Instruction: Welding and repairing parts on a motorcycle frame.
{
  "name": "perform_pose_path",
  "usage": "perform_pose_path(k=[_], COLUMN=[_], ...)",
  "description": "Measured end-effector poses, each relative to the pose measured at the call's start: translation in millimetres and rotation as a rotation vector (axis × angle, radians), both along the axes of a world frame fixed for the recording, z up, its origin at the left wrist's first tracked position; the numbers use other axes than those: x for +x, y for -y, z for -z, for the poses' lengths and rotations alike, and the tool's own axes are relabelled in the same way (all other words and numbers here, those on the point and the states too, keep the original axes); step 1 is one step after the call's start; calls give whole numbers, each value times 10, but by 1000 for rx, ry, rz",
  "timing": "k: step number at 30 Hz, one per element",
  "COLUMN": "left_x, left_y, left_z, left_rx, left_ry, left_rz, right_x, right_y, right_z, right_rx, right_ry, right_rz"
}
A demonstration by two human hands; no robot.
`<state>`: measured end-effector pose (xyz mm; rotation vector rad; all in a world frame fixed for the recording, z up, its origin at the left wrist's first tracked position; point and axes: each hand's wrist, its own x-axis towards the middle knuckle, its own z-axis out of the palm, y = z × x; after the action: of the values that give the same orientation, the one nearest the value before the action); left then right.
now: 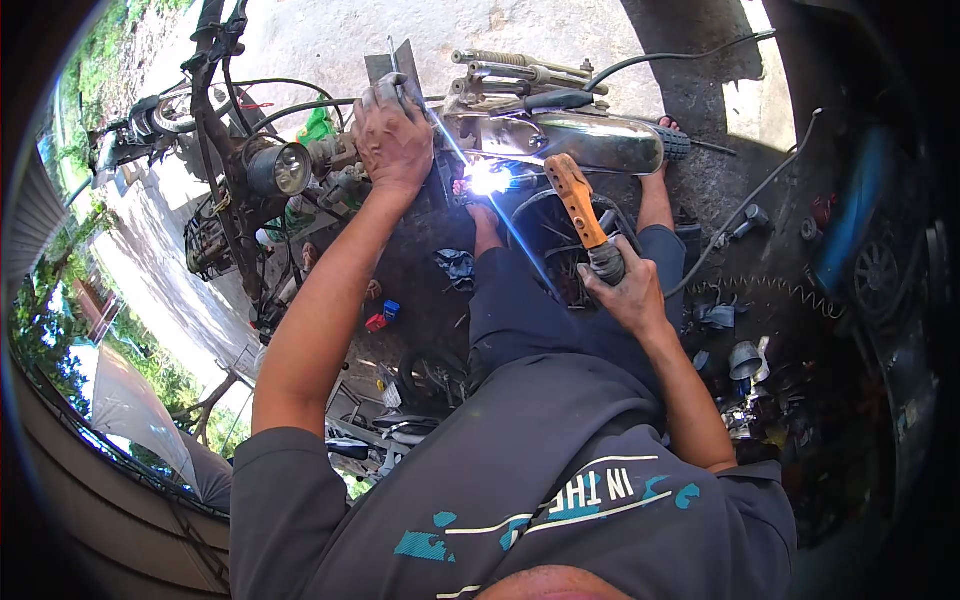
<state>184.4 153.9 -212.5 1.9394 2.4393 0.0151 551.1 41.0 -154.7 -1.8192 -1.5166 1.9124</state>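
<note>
My right hand is closed around the black grip of a welding electrode holder with a long orange-brown jaw. A dazzling white-blue arc burns to the left of the jaw and hides the metal around it. My left hand is wrapped around a flat dark plate, whose far edge shows beyond the fingers. A thin rod stands out beside the plate. Just right of my left hand is a worn chrome motorcycle fender, lying across in front of me.
A motorcycle front with a round headlight stands at left. Metal fork tubes lie beyond the fender. A grey cable curves from the holder to the right. A blue and red object and several metal parts lie on the floor.
</note>
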Motion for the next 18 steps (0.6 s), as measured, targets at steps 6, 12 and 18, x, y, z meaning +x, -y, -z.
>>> perform_pose_path(k=[6,12,18], left_x=[-30,-19,-14], left_y=[2,-6,-12], left_z=[16,8,-16], left_rx=[62,62,11], left_ry=[-40,0,37], left_rz=[52,39,1], right_x=[-25,-20,-12], right_y=[0,-27,-17], right_z=[9,-5,-1], right_rx=[27,17,10], right_ry=[-4,4,7], right_rz=[2,-3,-7])
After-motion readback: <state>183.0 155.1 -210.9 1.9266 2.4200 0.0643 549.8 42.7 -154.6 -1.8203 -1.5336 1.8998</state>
